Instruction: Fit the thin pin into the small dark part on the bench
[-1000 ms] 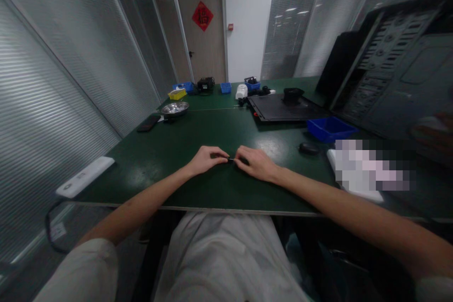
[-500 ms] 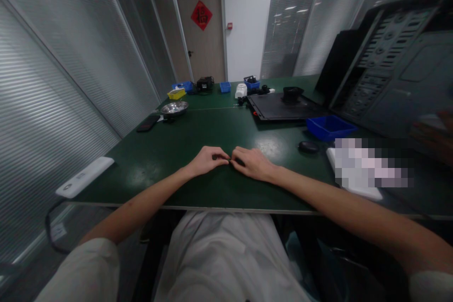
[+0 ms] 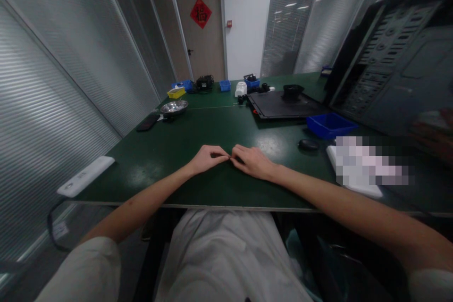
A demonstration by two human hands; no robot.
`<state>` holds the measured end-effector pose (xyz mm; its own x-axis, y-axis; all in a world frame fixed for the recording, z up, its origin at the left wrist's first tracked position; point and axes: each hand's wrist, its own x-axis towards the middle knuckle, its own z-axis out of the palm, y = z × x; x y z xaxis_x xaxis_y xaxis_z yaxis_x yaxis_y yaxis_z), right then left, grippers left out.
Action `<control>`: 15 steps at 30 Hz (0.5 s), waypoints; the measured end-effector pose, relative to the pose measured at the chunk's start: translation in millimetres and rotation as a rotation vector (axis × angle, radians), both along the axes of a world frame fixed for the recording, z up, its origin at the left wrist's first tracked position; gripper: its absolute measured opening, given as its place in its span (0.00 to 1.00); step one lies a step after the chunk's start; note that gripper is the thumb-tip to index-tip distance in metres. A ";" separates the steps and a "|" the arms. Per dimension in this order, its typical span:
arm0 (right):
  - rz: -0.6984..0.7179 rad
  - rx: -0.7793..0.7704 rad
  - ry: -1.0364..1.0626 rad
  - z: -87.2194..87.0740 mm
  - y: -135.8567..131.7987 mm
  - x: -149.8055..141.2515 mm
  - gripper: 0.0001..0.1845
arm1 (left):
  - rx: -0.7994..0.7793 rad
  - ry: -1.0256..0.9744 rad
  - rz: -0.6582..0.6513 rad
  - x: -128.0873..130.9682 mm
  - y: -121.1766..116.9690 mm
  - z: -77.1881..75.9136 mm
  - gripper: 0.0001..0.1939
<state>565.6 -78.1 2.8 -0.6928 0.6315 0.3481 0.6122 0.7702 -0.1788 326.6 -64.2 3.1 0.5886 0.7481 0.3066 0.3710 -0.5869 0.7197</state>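
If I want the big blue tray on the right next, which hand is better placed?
Probably the right hand: it is nearer the blue tray, while the left hand would have to reach past it. The fingertips of both meet at a tiny dark item, so neither looks free.

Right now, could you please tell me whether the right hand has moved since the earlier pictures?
Yes, slightly: the right hand's fingertips have shifted left, a little farther from the mouse, and now nearly meet the left hand's.
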 end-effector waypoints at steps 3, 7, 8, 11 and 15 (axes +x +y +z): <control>0.001 -0.002 -0.006 1.0 -0.9 0.3 0.08 | 0.002 0.006 0.014 -0.1 1.9 -1.1 0.13; 0.007 -0.003 0.003 2.2 -1.6 1.2 0.08 | 0.079 -0.009 0.084 -2.5 9.6 -2.4 0.14; 0.010 -0.003 0.002 2.4 -1.6 1.3 0.08 | 0.110 -0.005 0.099 -3.5 12.7 -3.0 0.13; 0.004 -0.006 0.000 2.4 -1.6 1.1 0.08 | 0.176 0.050 0.078 -6.3 21.8 -5.8 0.11; 0.002 -0.011 0.009 2.0 -2.0 1.3 0.09 | 0.211 0.128 0.009 -9.6 23.9 -6.6 0.10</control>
